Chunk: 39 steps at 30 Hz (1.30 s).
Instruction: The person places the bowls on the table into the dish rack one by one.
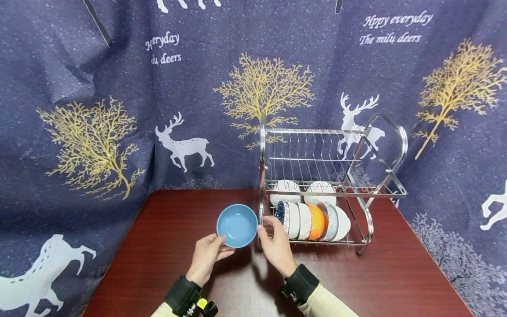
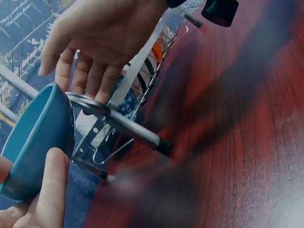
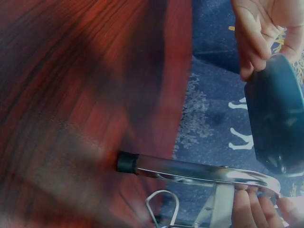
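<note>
My left hand [image 1: 215,250] holds a blue bowl [image 1: 237,225] tilted above the table, thumb on the near rim and fingers under the base. The left wrist view shows the bowl [image 2: 33,142] with that thumb [image 2: 50,187] on its wall. My right hand [image 1: 274,237] is to the right of the bowl, fingers straight, at the left end of a chrome two-tier dish rack [image 1: 356,191]. In the left wrist view its fingers [image 2: 92,71] reach down behind the rack's end bar [image 2: 118,121]. The right wrist view shows the bowl [image 3: 275,123] gripped by the left hand [image 3: 259,33].
The rack's lower tier holds a row of several bowls on edge [image 1: 313,220], white, patterned and orange. Its upper tier of wires holds nothing. The dark red wooden table [image 1: 170,255] is bordered at the back and sides by a blue curtain with deer and trees [image 1: 119,132].
</note>
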Each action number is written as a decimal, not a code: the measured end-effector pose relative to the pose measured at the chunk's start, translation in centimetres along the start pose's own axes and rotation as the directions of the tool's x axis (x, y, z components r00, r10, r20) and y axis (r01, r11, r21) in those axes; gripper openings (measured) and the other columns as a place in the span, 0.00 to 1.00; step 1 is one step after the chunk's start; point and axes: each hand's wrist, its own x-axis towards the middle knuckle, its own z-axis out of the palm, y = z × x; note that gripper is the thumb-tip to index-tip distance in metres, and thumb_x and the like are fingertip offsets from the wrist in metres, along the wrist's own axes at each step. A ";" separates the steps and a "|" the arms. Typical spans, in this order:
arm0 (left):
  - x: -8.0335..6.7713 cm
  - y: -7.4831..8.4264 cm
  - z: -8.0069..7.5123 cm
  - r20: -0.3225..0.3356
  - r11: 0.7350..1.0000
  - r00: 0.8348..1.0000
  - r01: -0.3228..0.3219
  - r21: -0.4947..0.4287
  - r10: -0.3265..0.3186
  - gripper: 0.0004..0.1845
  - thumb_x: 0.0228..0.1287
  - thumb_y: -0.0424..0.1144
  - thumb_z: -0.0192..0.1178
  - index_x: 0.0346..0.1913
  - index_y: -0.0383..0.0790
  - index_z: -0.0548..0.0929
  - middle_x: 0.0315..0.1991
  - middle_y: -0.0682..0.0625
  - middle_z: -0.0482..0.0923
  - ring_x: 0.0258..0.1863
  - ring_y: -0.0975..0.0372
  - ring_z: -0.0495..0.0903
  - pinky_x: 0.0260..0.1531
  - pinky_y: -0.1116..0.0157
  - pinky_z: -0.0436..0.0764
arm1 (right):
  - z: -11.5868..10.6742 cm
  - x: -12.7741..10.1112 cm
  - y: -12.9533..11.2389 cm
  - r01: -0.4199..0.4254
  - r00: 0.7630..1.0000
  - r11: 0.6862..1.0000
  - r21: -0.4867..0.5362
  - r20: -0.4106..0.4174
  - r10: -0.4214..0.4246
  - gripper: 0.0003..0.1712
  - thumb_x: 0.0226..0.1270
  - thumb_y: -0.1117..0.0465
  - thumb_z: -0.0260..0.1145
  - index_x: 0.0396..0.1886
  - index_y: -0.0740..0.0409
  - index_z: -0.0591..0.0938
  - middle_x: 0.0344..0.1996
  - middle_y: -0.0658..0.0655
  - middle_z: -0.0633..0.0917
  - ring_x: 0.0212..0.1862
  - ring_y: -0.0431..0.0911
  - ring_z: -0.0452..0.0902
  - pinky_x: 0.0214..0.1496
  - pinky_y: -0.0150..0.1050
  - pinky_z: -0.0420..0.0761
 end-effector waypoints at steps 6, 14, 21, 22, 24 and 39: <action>-0.6 0.0 0.6 0.034 1.000 0.999 -0.014 0.007 0.014 0.17 0.66 0.31 0.53 0.51 0.17 0.73 0.35 0.33 0.83 0.32 0.53 0.85 0.37 0.57 0.83 | -0.4 -0.3 -0.7 0.084 0.996 0.995 -0.055 -0.002 -0.085 0.14 0.66 0.56 0.64 0.48 0.58 0.80 0.39 0.54 0.78 0.38 0.42 0.75 0.38 0.39 0.79; -1.0 0.4 0.9 0.051 1.000 0.999 -0.017 0.003 0.017 0.18 0.66 0.31 0.53 0.51 0.17 0.73 0.35 0.33 0.83 0.32 0.54 0.85 0.36 0.57 0.83 | -1.0 -0.5 -1.3 -0.113 0.984 0.976 0.185 0.156 0.084 0.17 0.69 0.58 0.61 0.54 0.60 0.75 0.41 0.58 0.82 0.33 0.51 0.80 0.27 0.40 0.82; -1.0 0.5 1.3 0.071 1.000 0.997 -0.010 -0.006 0.011 0.19 0.66 0.31 0.53 0.52 0.17 0.73 0.35 0.33 0.83 0.32 0.55 0.85 0.37 0.56 0.83 | -1.5 -0.4 -1.2 -0.324 0.932 0.860 0.395 0.287 0.219 0.24 0.70 0.58 0.60 0.59 0.69 0.70 0.41 0.67 0.81 0.35 0.51 0.82 0.42 0.47 0.82; -1.0 0.5 1.4 0.074 1.000 0.997 -0.010 -0.005 0.010 0.19 0.66 0.31 0.53 0.52 0.17 0.73 0.35 0.34 0.83 0.32 0.55 0.85 0.37 0.56 0.83 | -1.6 -0.3 -1.2 -0.345 0.927 0.839 0.421 0.295 0.233 0.25 0.70 0.58 0.60 0.59 0.70 0.69 0.41 0.67 0.81 0.35 0.51 0.82 0.43 0.48 0.82; -1.0 0.5 1.5 0.082 1.000 0.997 -0.010 -0.003 0.010 0.19 0.67 0.32 0.53 0.52 0.17 0.73 0.35 0.34 0.83 0.32 0.54 0.85 0.37 0.56 0.83 | -1.7 -0.3 -1.2 -0.373 0.919 0.802 0.467 0.302 0.252 0.26 0.69 0.57 0.62 0.59 0.71 0.69 0.41 0.67 0.80 0.35 0.50 0.83 0.43 0.48 0.82; -0.2 0.0 2.6 0.153 0.997 0.988 -0.019 -0.081 0.032 0.33 0.71 0.60 0.43 0.45 0.26 0.71 0.35 0.37 0.82 0.33 0.50 0.85 0.39 0.51 0.82 | -2.9 0.0 -1.1 -0.349 0.937 0.695 0.629 0.214 0.276 0.26 0.68 0.56 0.62 0.52 0.75 0.70 0.41 0.65 0.76 0.33 0.51 0.81 0.39 0.50 0.83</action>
